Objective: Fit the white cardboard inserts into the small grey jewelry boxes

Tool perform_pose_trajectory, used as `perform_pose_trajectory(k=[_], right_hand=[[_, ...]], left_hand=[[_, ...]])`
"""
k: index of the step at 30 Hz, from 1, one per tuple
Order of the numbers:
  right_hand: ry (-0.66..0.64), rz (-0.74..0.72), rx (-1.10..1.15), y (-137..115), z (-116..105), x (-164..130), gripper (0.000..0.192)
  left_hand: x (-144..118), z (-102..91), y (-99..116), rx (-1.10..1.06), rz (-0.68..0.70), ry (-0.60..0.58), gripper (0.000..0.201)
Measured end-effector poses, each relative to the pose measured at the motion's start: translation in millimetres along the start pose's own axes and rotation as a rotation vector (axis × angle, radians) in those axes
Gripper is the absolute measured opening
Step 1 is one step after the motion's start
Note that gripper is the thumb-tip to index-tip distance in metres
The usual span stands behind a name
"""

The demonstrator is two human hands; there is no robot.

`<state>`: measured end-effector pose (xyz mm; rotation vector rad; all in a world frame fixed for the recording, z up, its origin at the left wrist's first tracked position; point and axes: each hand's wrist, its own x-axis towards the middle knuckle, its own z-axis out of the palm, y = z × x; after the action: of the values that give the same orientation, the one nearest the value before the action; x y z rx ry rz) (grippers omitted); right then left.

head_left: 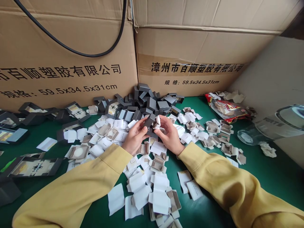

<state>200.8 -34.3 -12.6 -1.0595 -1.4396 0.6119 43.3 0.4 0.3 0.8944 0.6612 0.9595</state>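
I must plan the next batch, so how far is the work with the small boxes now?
Done, it seems: a heap of grey boxes against the cartons. In hand: the left hand holds one grey box, and the right hand holds a white insert at it. Left: many loose inserts lie on the green table, so probably much remains.

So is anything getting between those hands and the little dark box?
Nothing visible does. The left hand already holds the small dark box, and the right hand presses a white insert against it.
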Motion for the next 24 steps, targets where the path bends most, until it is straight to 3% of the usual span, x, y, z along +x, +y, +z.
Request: perform_pose_trajectory(k=[4,8,11,14,18,21,24], right_hand=[[0.124,-0.017,-0.276,3.3,-6.9,3.9,0.048],[0.06,-0.089,-0.581,9.2,-12.7,8.1,0.044],[0.066,-0.191,-0.662,7.0,-13.7,6.7,0.034],[-0.124,-0.27,-0.639,0.4,-11.3,2.9,0.015],[-0.487,-0.331,-0.757,-5.2,-6.9,0.3,0.022],[-0.572,-0.361,-0.803,-4.2,-5.1,0.3,0.025],[-0.552,-0.322,-0.698,-2.2,-4.0,0.2,0.02]], left_hand=[[2.3,-0.1,3.1,-0.169,-0.016,0.011,0.032],[4.6,-1.3,6.9,-0.337,-0.076,0.114,0.029],[5.1,-1.0,10.1,-0.393,-0.095,0.194,0.028],[5.1,-0.6,12.1,-0.409,-0.112,0.224,0.031],[4.9,-0.7,12.4,-0.401,-0.13,0.218,0.036],[5.3,-1.6,11.6,-0.377,-0.134,0.197,0.036],[6.3,-3.2,10.0,-0.35,-0.143,0.169,0.035]])
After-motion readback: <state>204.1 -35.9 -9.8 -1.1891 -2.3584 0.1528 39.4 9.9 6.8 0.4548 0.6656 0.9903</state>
